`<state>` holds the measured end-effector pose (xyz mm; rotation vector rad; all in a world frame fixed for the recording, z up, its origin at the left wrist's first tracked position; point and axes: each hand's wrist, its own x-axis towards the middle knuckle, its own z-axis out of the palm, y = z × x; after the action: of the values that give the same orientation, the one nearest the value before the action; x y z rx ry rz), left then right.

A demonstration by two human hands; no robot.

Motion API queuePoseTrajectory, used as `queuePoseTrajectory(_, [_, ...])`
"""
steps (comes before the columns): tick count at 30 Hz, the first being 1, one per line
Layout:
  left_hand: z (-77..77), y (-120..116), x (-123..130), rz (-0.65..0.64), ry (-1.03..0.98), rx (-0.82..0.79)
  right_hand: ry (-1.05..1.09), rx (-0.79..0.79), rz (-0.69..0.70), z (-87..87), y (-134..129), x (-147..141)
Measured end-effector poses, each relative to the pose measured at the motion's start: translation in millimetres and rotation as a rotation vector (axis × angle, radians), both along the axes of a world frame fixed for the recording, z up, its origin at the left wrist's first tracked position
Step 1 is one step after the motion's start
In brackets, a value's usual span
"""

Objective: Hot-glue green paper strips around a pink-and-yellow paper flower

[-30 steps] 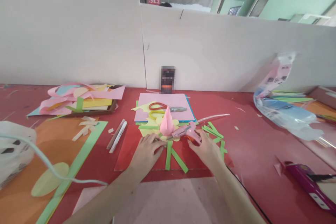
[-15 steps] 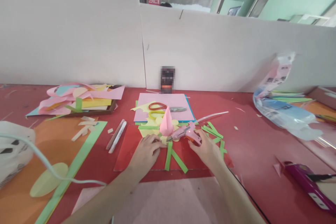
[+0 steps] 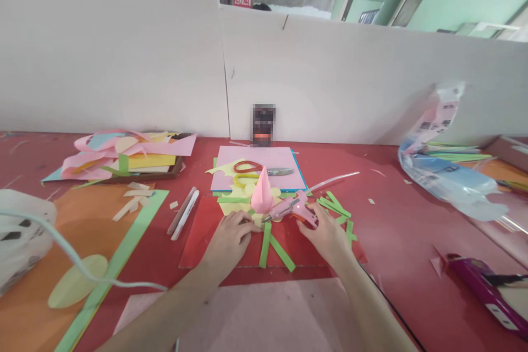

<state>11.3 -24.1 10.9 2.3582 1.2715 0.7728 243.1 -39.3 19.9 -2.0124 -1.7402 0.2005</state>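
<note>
My right hand (image 3: 325,229) is closed round the handle of a pink glue gun (image 3: 291,206), whose nozzle points left, with a clear glue stick (image 3: 334,180) out of its back. My left hand (image 3: 235,231) rests near the nozzle, its fingers pressed together; what they hold, if anything, is too small to name. Between and just beyond the hands stands a pink paper cone (image 3: 262,193) on yellow paper pieces. Green strips (image 3: 282,253) lie on the red sheet (image 3: 198,231) between my hands, and more green strips (image 3: 335,204) are right of the gun.
Red-handled scissors (image 3: 278,171) lie on pink paper (image 3: 280,155). At the left are a tray of paper scraps (image 3: 165,177), two pens (image 3: 184,214) and a white cable (image 3: 74,256). At the right are a plastic bag (image 3: 449,181) and a purple power strip (image 3: 482,291).
</note>
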Motion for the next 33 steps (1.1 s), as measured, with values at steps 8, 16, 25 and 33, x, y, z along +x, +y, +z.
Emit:
queuePoseTrajectory(8, [-0.6,0.7,-0.4,-0.002,0.0,0.0,-0.004,-0.034,0.009,-0.7,0.4,2.2])
queuePoseTrajectory(16, [0.9,-0.9,-0.2,-0.004,0.002,0.002,0.018,-0.009,0.037,-3.9,0.6,5.1])
queuePoseTrajectory(25, [0.0,-0.6,-0.3,-0.009,-0.002,0.017,0.012,-0.011,0.017,-1.2,0.2,2.3])
queuePoseTrajectory(33, [1.4,-0.7,-0.3,-0.013,0.003,0.009,-0.003,0.008,-0.011,-2.8,0.6,-2.0])
